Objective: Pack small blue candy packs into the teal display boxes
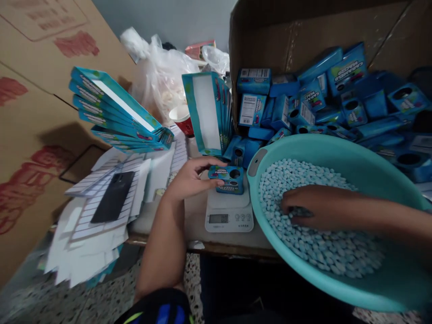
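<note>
My left hand (194,179) grips the left end of a small blue box (232,180) between thumb and fingers. The box has a round dark opening on top and sits on or just over the plate of a white digital scale (229,220). My right hand (302,208) is in a teal basin (270,238), its curled fingers among light blue candies (330,252). A dark scoop-like shape shows under the fingers; what they hold, if anything, I cannot make out.
Behind the basin, a cardboard box (263,40) holds many blue boxes (347,72). Folded blue cartons (114,112) and upright ones (205,112) stand behind my left hand, near a red cup (182,119). A dark phone (113,198) lies on papers (84,229) at left.
</note>
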### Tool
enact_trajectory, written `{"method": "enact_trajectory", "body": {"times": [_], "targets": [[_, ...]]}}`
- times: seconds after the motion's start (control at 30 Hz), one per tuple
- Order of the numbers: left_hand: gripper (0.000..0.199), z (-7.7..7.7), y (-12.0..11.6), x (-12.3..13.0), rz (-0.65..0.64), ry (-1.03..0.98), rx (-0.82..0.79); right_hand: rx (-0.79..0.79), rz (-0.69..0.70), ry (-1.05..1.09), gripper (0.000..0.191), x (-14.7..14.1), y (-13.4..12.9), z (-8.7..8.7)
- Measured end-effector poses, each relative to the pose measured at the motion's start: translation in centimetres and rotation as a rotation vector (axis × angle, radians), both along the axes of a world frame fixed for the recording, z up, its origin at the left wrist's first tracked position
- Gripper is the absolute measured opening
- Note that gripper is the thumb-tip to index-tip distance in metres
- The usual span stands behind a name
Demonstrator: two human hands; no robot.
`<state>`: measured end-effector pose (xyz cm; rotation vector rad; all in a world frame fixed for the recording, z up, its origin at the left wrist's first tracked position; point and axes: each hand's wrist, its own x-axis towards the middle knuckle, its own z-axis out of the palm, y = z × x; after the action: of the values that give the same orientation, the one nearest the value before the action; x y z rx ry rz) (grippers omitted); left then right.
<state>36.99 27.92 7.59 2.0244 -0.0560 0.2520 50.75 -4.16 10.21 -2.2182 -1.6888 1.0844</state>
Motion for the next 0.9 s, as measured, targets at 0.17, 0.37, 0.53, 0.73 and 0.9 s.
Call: {"method": "enact_trajectory", "body": {"times": [0.17, 0.37, 0.53, 0.73, 0.9], "targets": [[0.066, 0.1, -0.2, -0.6, 0.153, -0.137, -0.082, 0.064, -0.036, -0.054, 0.023, 1.1, 0.0, -0.2], [0.065, 0.0, -0.6, -0.1, 0.117, -0.1, -0.092, 0.046, -0.103, -0.068, 0.029, 1.7, 0.2, -0.4], [0.076, 0.0, 0.0, -0.1, 0.038, -0.09, -0.075, 0.082, -0.146, -0.078, 0.033, 1.6, 0.2, 0.1], [0.08, 0.4, 0.3, -0.4, 0.006, -0.036, -0.025, 0.154, -0.204, -0.132, 0.039, 1.5, 0.1, -0.1], [0.078, 0.8, 0.2, -0.7, -0.003, 0.048, -0.013, 0.151, -0.242, -0.133, 0.044, 1.6, 0.1, -0.4]]}}
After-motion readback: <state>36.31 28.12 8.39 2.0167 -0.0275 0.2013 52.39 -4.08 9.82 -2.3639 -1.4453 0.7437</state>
